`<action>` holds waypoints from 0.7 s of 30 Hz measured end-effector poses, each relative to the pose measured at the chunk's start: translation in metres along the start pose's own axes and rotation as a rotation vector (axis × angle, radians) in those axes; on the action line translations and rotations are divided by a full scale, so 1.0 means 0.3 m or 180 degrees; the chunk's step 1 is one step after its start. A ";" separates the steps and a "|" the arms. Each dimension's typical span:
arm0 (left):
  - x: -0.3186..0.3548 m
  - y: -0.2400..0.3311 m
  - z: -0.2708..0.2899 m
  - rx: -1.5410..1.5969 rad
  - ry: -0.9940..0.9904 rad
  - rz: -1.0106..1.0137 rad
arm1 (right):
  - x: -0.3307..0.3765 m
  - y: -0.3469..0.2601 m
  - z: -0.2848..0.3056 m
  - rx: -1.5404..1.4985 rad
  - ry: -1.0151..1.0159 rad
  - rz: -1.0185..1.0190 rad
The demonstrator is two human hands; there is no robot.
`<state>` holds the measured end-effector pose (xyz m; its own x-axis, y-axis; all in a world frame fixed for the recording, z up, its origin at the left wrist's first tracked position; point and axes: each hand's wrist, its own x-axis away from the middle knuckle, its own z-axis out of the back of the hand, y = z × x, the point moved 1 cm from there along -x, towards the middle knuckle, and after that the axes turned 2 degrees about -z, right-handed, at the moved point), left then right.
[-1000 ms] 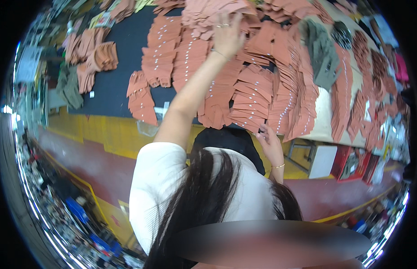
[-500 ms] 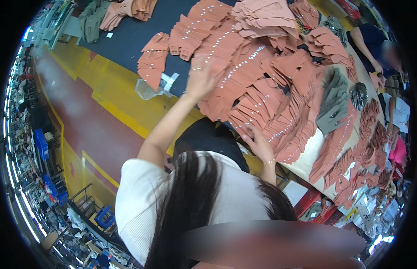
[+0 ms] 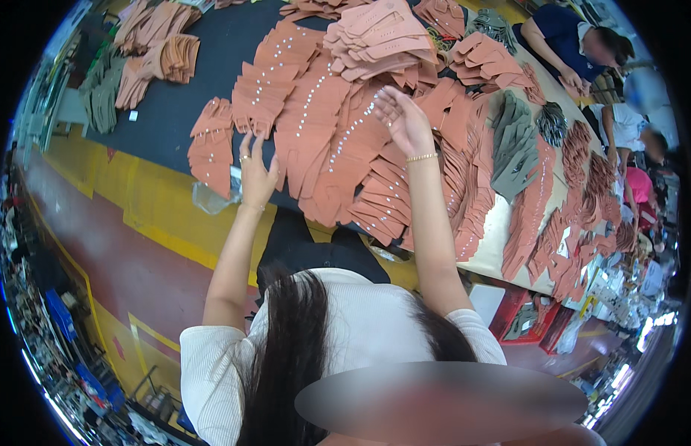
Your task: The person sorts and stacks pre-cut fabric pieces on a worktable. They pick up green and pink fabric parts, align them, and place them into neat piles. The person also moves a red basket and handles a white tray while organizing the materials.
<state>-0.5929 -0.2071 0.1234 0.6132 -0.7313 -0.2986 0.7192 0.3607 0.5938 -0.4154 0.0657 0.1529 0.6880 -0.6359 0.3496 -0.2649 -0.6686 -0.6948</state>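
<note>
Nearest: the wearer's white shirt, then dark trousers against the table's near edge. Floor at left is painted yellow and maroon; a red crate stands below the table at right, with grey-green stuff inside. A clear bag hangs at the near edge, by a small orange stack. Left hand: fingers spread and loosely curved, nothing seen in them, tips at the lower end of a dotted orange row — contact cannot be told. Right hand: fingers extended, palm turned left, nothing seen in the grasp, over the orange pieces that lie overlapped in long rows, white dots along them, between and beneath the hands. Surface: dark cover at left, pale top at right. Right of the rows lie grey-green pieces and a black bundle; farther up, a paler stack sits on the rows. Beyond the table, upper right — a co-worker in dark blue, with others in white and pink.
</note>
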 end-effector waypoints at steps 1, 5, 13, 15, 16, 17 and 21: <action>-0.024 -0.017 -0.003 0.0088 -0.0048 -0.0020 | -0.059 -0.007 -0.009 -0.0346 0.0089 0.0017; -0.156 -0.115 0.020 0.0480 -0.0237 -0.0166 | -0.246 -0.010 -0.046 -0.0667 0.0795 0.0404; -0.547 -0.217 0.120 0.0790 -0.0528 -0.0757 | -0.391 -0.002 -0.097 -0.0786 0.1762 0.0624; -0.658 -0.125 0.079 0.0964 -0.0609 -0.1142 | -0.414 0.004 -0.088 -0.0657 0.1947 0.0639; -0.710 -0.064 0.044 0.1189 -0.0624 -0.1369 | -0.425 0.004 -0.079 -0.0591 0.1999 0.0662; -0.769 0.012 -0.009 0.1477 -0.0695 -0.1548 | -0.436 0.002 -0.065 -0.0501 0.2025 0.0660; -0.926 0.308 -0.203 0.1572 -0.1070 -0.1759 | -0.461 -0.021 -0.009 -0.0543 0.1784 0.0342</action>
<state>-0.6769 0.0645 0.2157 0.0246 -0.8920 -0.4514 0.6141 -0.3428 0.7108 -0.5107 0.1567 0.1107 0.2022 -0.7788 0.5937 -0.4501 -0.6123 -0.6500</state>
